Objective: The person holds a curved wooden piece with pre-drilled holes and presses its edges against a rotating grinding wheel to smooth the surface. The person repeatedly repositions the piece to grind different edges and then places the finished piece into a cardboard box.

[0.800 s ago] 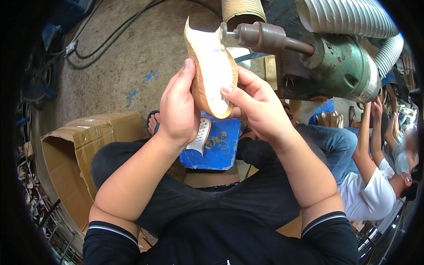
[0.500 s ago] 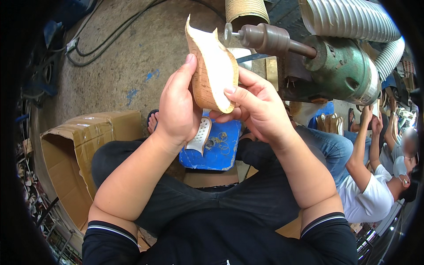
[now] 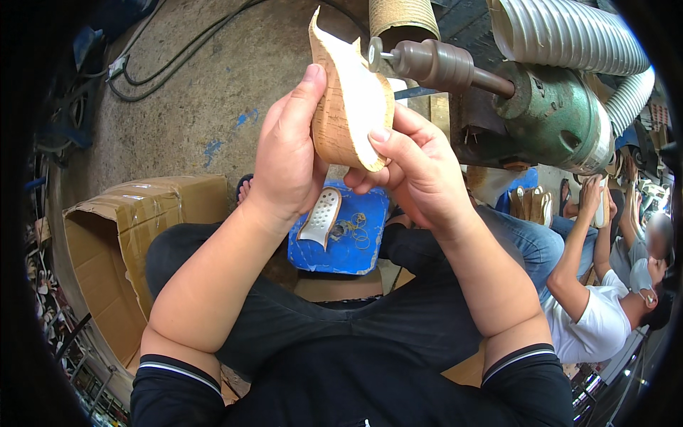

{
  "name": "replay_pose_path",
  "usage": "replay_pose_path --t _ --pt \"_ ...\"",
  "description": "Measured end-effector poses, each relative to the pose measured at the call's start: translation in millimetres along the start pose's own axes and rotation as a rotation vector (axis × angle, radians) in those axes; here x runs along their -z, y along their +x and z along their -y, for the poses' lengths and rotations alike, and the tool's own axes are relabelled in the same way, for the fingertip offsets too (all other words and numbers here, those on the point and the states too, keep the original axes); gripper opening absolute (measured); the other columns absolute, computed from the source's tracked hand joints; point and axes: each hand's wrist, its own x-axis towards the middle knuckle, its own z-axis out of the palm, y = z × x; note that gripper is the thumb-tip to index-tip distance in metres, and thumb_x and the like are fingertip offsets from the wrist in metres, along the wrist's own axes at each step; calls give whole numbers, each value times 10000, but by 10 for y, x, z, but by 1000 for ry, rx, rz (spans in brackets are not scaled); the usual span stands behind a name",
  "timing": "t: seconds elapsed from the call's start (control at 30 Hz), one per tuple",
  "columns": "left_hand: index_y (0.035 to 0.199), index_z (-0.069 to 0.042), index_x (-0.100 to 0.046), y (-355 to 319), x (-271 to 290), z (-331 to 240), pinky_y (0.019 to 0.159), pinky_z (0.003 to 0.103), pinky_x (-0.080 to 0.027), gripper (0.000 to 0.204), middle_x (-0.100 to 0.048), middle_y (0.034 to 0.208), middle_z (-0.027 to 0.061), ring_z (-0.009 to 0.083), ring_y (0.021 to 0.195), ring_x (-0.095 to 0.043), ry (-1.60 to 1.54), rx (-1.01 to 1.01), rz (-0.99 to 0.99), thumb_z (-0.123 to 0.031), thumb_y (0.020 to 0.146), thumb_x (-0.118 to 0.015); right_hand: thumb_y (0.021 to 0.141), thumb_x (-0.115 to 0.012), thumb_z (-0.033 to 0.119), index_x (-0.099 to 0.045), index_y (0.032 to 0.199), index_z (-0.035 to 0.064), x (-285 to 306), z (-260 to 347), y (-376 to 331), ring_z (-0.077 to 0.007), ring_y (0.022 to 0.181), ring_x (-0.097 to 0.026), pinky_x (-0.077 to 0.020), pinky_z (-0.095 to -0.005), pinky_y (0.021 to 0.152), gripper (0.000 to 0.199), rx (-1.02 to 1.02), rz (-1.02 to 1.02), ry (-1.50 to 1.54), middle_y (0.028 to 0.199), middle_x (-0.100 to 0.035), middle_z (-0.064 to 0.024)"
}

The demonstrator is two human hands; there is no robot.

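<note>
A curved cork shoe insole [image 3: 361,99] with a bright white face and a brown cork side is held up between both hands, its pointed end upward. My left hand [image 3: 288,142] is closed on its left side, thumb along the edge. My right hand [image 3: 425,164] grips the lower right edge, with the thumb on the white face. The insole's upper right edge lies right by the small round tip [image 3: 375,55] of a grinding spindle [image 3: 434,62]; whether they touch I cannot tell. Below the hands, a white perforated insole [image 3: 321,213] lies on a blue stool [image 3: 302,260].
The spindle runs from a green motor [image 3: 551,117] at the upper right, beneath a silver flexible duct [image 3: 569,39]. Thin rings [image 3: 361,231] lie on the stool. An open cardboard box [image 3: 153,203] stands at left. At right, a co-worker in a white shirt [image 3: 590,327] holds a sole.
Both hands have raised the insole slightly and shifted it right, bringing its edge closer to the spindle's tip. At right, the co-worker's hands have moved a little.
</note>
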Motion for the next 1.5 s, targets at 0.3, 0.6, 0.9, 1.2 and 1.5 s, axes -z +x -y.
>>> replay_pose_path --t 0.3,0.6,0.9,1.2,1.5 --pt "1213 -6 -664 12 -85 -21 760 296 -593 474 -749 1047 101 150 888 -738 10 -41 -90 -435 1151 -470 1066 -637 174 -563 1451 -18 -39 -17 60 -231 806 -770 -648 -325 704 436 15 5 -8 1136 -744 -159" --pt "1298 -14 -638 114 -5 -73 847 319 -611 453 -744 1135 110 168 981 -745 69 -45 -66 -410 1147 -477 1065 -650 163 -582 1422 -26 -1 -53 171 -242 847 -789 -683 -337 744 409 32 45 38 1159 -751 -162" --pt "1198 4 -680 210 -34 -84 814 308 -602 428 -753 1065 111 162 921 -747 59 -91 -117 -391 1120 -535 1080 -633 219 -555 1449 -21 -11 -59 249 -249 863 -790 -657 -320 749 447 38 42 16 1138 -752 -161" --pt "1191 5 -682 273 -16 -90 798 312 -601 426 -754 1046 111 166 905 -747 59 -101 -122 -390 1119 -538 1072 -640 243 -529 1471 -28 0 -76 316 -248 881 -787 -655 -314 755 495 65 48 -2 1150 -743 -164" --pt "1186 9 -682 328 20 -114 766 317 -605 425 -753 1040 116 171 880 -745 60 -115 -122 -389 1116 -550 1069 -665 241 -567 1441 -15 5 -127 395 -252 893 -792 -668 -329 797 463 82 42 64 1184 -741 -162"
